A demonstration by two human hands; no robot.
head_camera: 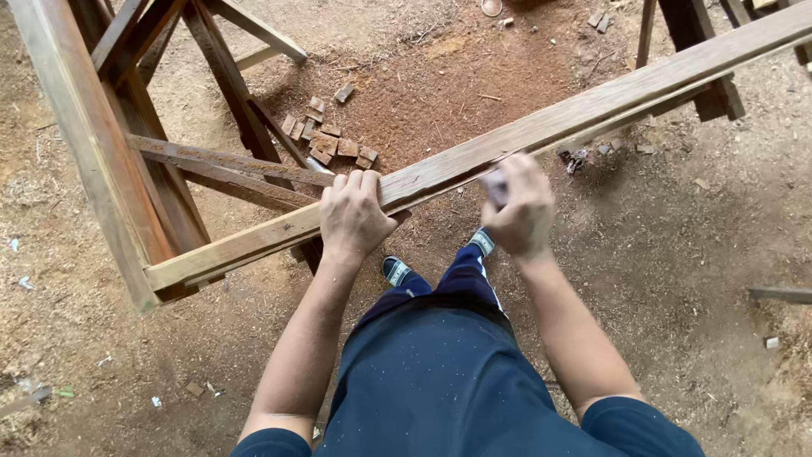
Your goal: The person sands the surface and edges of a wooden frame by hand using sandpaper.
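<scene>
- Dark blue trousers [440, 372] filled the bottom of the head view, with two shoes [396, 271] planted on the sawdust-covered dirt floor [677, 254], so the person stood close against the work.
- Left hand [353, 216] lay over the top of the long wooden plank [541, 127], fingers curled over its far edge and clamped on it, apparently to steady the wood.
- Right hand [520, 207] was closed around a small pale piece, perhaps sandpaper [495, 186], pressed against the plank's near edge just beside the left hand; blur made the piece hard to identify.
- That plank ran diagonally from lower left to upper right, its near end resting on a wooden trestle frame [93, 144] and its far end on another support [702, 51], which kept it at working height.
- Small wood offcuts [330, 140] lay scattered on the floor beneath, well apart from both hands.
</scene>
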